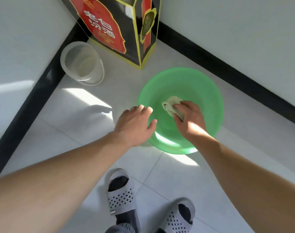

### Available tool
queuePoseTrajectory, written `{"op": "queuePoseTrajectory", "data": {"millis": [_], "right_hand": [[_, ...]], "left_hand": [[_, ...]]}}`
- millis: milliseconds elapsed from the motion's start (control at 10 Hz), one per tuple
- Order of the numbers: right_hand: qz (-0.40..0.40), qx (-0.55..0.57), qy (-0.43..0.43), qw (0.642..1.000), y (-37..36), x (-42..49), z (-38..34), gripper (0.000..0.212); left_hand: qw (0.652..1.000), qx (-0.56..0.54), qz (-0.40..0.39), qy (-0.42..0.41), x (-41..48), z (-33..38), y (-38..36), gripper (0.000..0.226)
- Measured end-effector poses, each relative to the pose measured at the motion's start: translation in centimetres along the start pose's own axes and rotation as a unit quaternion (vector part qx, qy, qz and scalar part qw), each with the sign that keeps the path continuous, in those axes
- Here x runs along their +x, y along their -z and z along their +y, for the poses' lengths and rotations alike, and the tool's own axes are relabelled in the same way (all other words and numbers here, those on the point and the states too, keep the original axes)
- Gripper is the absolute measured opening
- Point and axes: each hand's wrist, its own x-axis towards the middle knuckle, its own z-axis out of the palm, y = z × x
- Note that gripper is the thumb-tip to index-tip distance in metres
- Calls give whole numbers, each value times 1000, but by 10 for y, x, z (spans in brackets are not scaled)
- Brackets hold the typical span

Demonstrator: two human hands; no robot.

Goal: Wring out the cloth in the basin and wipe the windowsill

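Note:
A round green basin [190, 78] stands on the white tiled floor, right of centre. Inside it lies a small pale yellowish cloth [171, 104], bunched up. My right hand [189, 120] reaches into the basin and its fingers are closed on the cloth's near side. My left hand [136, 123] hovers over the basin's left rim, fingers spread and holding nothing. No windowsill is in view.
A clear plastic bucket [82, 63] stands at the left by the wall. A tall black and red carton [119, 27] fills the corner behind the basin. Black skirting [227, 69] runs along both walls. My feet in grey slippers [121, 197] are near the bottom.

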Motion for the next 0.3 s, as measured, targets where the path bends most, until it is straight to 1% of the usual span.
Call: {"op": "queuePoseTrajectory", "data": {"millis": [100, 200, 300], "right_hand": [[-21, -19, 18, 999, -15, 11, 13, 31], [-34, -26, 2, 999, -20, 9, 18, 37], [17, 0, -1, 1000, -16, -6, 16, 35]], "left_hand": [[1000, 14, 21, -11, 15, 2, -16, 46], [999, 22, 24, -20, 17, 5, -25, 48], [999, 24, 26, -20, 11, 11, -28, 47]]}}
